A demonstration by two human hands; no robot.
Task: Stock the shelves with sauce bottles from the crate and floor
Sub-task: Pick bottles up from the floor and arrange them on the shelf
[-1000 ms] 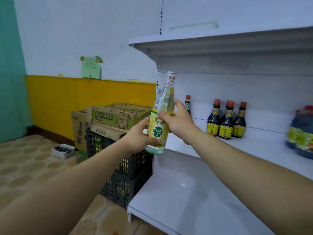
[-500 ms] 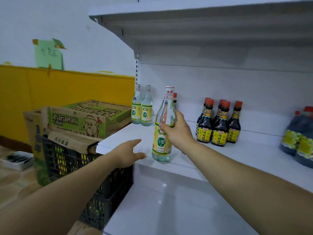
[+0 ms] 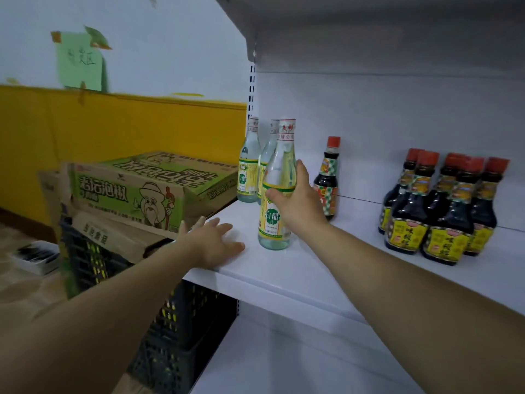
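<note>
Right hand (image 3: 298, 206): fingers curled round the shoulder of the white vinegar bottle (image 3: 274, 220), which stands upright near the front of the shelf (image 3: 312, 274). Left hand (image 3: 210, 243): flat just left of that bottle, fingers spread, holding nothing. Advised: slide it squarely back beside the two matching bottles (image 3: 249, 172) behind it. The lone soy sauce bottle (image 3: 326, 180) to its right limits clearance.

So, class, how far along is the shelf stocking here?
Done: two clear bottles, one small dark bottle and a group of dark bottles stand on the shelf. In hand: the right hand grips a third clear bottle, base on the shelf; the left hand rests flat on the shelf edge. Left: the crate, under boxes, seems to hold more.
</note>
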